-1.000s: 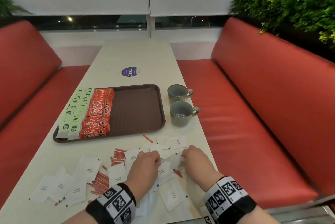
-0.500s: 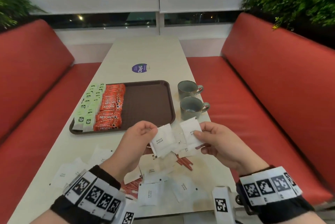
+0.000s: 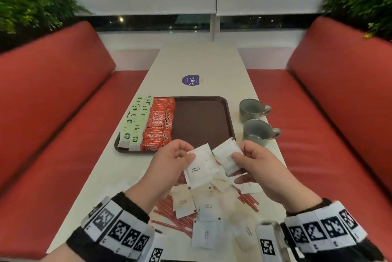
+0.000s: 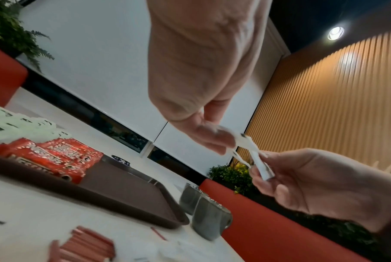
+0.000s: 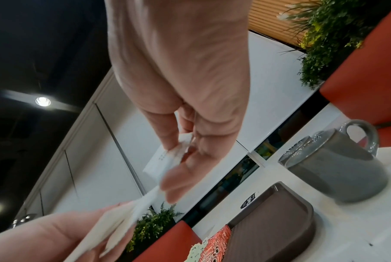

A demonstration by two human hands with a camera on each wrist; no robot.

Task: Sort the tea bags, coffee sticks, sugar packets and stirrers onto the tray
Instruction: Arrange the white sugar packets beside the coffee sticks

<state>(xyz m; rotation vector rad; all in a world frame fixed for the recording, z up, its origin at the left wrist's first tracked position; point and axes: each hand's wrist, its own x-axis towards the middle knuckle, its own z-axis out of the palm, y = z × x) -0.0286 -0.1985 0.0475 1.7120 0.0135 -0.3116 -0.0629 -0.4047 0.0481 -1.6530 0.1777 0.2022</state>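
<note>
My left hand (image 3: 180,155) pinches a white sugar packet (image 3: 200,166) by its upper left corner, lifted above the table. My right hand (image 3: 244,163) pinches a second sugar packet (image 3: 226,155) beside it; the two packets overlap slightly. The brown tray (image 3: 203,121) lies just beyond them, with green tea bags (image 3: 135,121) in its left column and red coffee sticks (image 3: 159,124) beside them. More sugar packets (image 3: 209,208) and red stirrers (image 3: 169,213) lie loose on the table below my hands. In the left wrist view the left hand (image 4: 223,141) meets the right hand (image 4: 260,159) at the packets.
Two grey mugs (image 3: 258,132) stand right of the tray near the table's right edge. A round purple sticker (image 3: 191,80) marks the white table (image 3: 197,60) beyond the tray. Red benches (image 3: 318,134) flank both sides, with plants behind them.
Both hands rose from the pile on the table, each with a sugar packet, and have drawn closer together. The head view shifted, centring the table.
</note>
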